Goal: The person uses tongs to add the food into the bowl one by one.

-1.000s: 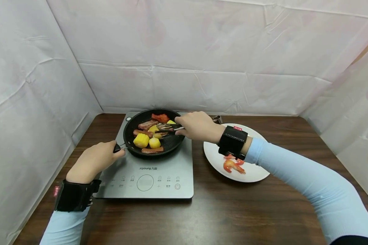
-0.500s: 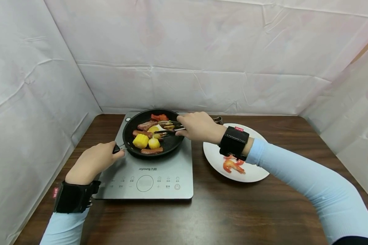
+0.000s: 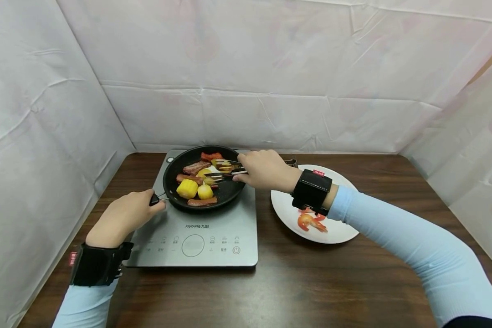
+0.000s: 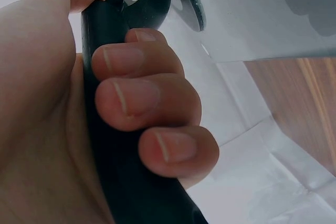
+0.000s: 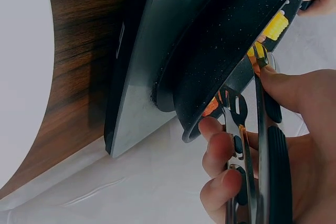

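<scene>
Head view shows the right hand (image 3: 264, 169) gripping a pair of metal tongs (image 3: 225, 169) whose tips now sit a little farther into the frying pan (image 3: 202, 182) than a second ago, spread over the yellow pieces near the far middle of the pan rather than pinched tight; nothing has yet been lifted out, so I judge the picking of a piece is only beginning. In the right wrist view the fingers (image 5: 220, 153) curl round the tong arms, which stand slightly apart. The left hand (image 3: 123, 217) has not shifted: it holds the black pan handle (image 4: 123, 129), all its fingers wrapped firmly round it in the left wrist view, steadying the pan on the grey induction cooker (image 3: 213, 234). Inside the pan lie corn chunks (image 3: 187, 188), strips of brown meat (image 3: 197, 167) and a red piece (image 3: 207, 156) at the far side, all much as before. To the right of the cooker, just beside it, a white plate (image 3: 340, 228) carries a shrimp (image 3: 309, 222), partly under the right wrist band. Between pan and plate only the right forearm crosses; the pan's raised rim and the crowded pieces are what the tongs must work around. White sheeting (image 3: 250, 82) closes the table (image 3: 311, 282) on three sides.
</scene>
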Demonstrator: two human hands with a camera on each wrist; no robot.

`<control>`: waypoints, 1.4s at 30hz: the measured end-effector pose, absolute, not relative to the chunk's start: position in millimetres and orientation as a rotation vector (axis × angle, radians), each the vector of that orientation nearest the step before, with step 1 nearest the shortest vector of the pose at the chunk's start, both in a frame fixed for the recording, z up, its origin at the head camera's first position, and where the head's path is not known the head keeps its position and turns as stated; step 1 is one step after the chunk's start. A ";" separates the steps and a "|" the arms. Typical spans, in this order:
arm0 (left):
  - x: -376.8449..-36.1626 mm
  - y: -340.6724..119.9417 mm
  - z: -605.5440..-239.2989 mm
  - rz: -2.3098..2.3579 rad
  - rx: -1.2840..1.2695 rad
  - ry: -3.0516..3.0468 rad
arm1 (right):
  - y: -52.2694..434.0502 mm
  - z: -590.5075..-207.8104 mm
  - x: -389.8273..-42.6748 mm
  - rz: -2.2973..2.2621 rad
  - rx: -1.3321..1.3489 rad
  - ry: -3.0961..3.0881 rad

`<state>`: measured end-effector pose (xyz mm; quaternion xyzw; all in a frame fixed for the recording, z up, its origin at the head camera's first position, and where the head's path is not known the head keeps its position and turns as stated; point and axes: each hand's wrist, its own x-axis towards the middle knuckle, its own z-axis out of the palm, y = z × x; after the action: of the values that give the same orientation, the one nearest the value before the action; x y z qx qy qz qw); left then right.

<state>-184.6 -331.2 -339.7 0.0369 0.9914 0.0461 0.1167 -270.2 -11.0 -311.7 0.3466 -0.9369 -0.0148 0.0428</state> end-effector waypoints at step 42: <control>-183.8 -335.8 -335.9 0.172 0.120 2.883 | 8.5 -305.8 -270.0 0.031 1.107 -2.956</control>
<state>-183.8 -335.8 -335.9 0.0412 0.9895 0.0591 0.1250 -270.0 8.5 -305.8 0.3507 -0.9364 0.0098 -0.0074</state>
